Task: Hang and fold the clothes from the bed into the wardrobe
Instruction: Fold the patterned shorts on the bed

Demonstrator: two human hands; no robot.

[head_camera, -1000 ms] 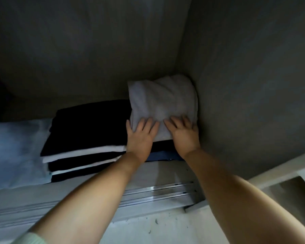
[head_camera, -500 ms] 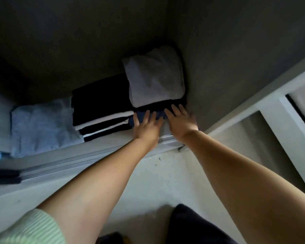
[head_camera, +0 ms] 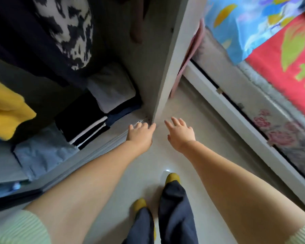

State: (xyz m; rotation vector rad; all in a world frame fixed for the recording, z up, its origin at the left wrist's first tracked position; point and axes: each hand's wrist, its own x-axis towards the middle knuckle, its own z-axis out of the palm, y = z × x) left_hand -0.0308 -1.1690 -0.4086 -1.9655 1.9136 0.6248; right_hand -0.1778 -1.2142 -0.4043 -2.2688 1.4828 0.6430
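A folded grey garment (head_camera: pixel 111 88) lies on top of a dark folded pile in the right corner of the wardrobe floor (head_camera: pixel 123 120). Beside it sits a stack of black and white folded clothes (head_camera: pixel 83 124), and further left a pale blue folded piece (head_camera: pixel 42 154). My left hand (head_camera: pixel 141 134) hovers open, palm down, over the wardrobe's sliding track. My right hand (head_camera: pixel 180 132) is open too, fingers spread, above the room floor just outside the wardrobe's side panel (head_camera: pixel 171 55). Both hands hold nothing.
Hanging clothes fill the wardrobe's upper part: a black-and-white patterned one (head_camera: pixel 69 29) and a yellow one (head_camera: pixel 5 110). The bed (head_camera: pixel 271 59) with a bright blue and red cover stands at right. My legs and yellow slippers (head_camera: pixel 172 177) stand on the pale floor.
Both hands have pulled back out of the wardrobe, away from the grey garment they pressed a second ago. My view has risen and turned right, bringing the bed into sight.
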